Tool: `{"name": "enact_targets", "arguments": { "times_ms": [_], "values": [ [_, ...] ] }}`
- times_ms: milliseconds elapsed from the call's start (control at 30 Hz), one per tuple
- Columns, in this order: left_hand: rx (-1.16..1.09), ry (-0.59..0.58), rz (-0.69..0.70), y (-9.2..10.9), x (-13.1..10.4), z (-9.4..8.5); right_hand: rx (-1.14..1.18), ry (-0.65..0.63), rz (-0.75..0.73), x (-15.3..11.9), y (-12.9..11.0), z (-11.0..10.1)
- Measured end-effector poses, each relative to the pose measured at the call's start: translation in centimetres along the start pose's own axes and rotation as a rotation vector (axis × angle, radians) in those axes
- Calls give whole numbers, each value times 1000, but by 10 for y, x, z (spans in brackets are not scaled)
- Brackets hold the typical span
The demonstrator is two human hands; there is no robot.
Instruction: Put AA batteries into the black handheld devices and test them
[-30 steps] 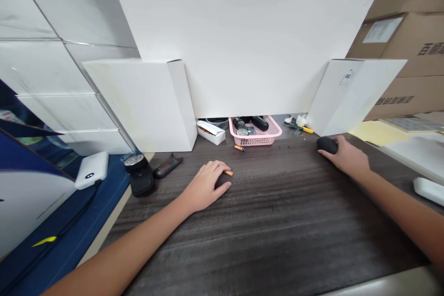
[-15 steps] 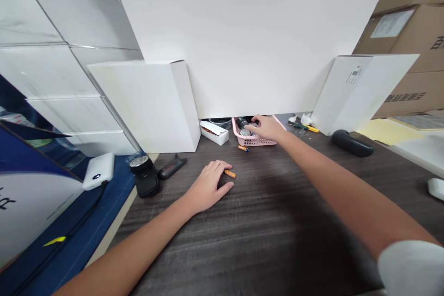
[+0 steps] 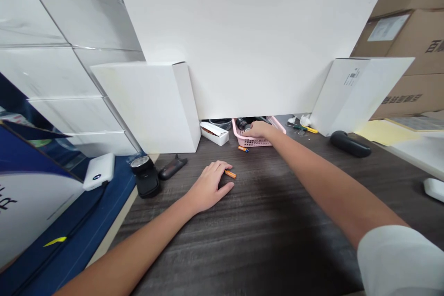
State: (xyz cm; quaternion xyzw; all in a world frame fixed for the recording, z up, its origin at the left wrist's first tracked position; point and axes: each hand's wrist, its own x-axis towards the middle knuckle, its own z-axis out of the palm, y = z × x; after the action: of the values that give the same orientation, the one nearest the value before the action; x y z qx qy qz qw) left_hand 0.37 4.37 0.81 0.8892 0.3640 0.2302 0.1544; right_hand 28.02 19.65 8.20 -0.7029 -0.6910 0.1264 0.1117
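On the dark wooden table, my left hand rests with thumb and fingers apart, holding nothing. An orange battery lies at its fingertips; whether they touch it I cannot tell. My right hand reaches into a pink plastic basket, its fingers bent down around something mostly hidden, beside a round silver-faced part. A black cylindrical piece sits in the basket to the left of that hand. In front of the basket lies a second orange battery with a dark blue end.
Left: a black device with a round silver top and a dark curved piece. A small white box flanks the basket. A white panel overhangs it. Right: a yellow-handled tool, a black case, a white box.
My right hand has moved down and slightly left into the basket, its fingers closing over the round silver-faced part. My left hand and both batteries have stayed in place.
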Motion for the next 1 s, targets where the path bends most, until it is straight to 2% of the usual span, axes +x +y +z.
{"name": "enact_targets", "arguments": {
  "times_ms": [67, 167, 233, 267, 300, 333, 400, 467, 533, 567, 633, 667, 733, 867, 1000],
  "values": [
    [-8, 11, 0, -1, 0, 1, 16, 102, 24, -9, 3, -4],
    [-32, 80, -23, -2, 0, 3, 37, 324, 49, -30, 6, -16],
    [-67, 205, -44, -2, 1, 4, 109, 481, -8, -49, 3, -23],
    [-87, 290, -48, -1, 2, 3, 203, 538, -85, -60, -1, -25],
    [-105, 379, -44, 0, 2, 2, 326, 528, -179, -71, -7, -25],
    [-119, 455, -34, 1, 1, 0, 455, 435, -268, -84, -14, -24],
    [-137, 524, 0, 3, -1, -5, 669, 75, -374, -107, -29, -14],
    [-166, 452, 29, 5, -5, -10, 834, -256, -416, -126, -42, 3],
    [-224, 319, -9, 7, -7, -11, 992, -397, -414, -135, -50, 25],
    [-288, 261, -59, 7, -8, -10, 1035, -392, -405, -136, -52, 37],
    [-519, 193, -211, 7, -6, -6, 967, -228, -395, -133, -49, 60],
    [-670, 189, -285, 5, -4, -3, 861, -111, -397, -130, -46, 70],
    [-945, 223, -383, 2, 1, 1, 714, 31, -400, -127, -39, 88],
    [-1155, 344, -440, -8, 8, 3, 538, 109, -484, -134, -32, 109],
    [-1200, 356, -468, -12, 9, 2, 486, 169, -503, -142, -37, 120]
  ]
}}
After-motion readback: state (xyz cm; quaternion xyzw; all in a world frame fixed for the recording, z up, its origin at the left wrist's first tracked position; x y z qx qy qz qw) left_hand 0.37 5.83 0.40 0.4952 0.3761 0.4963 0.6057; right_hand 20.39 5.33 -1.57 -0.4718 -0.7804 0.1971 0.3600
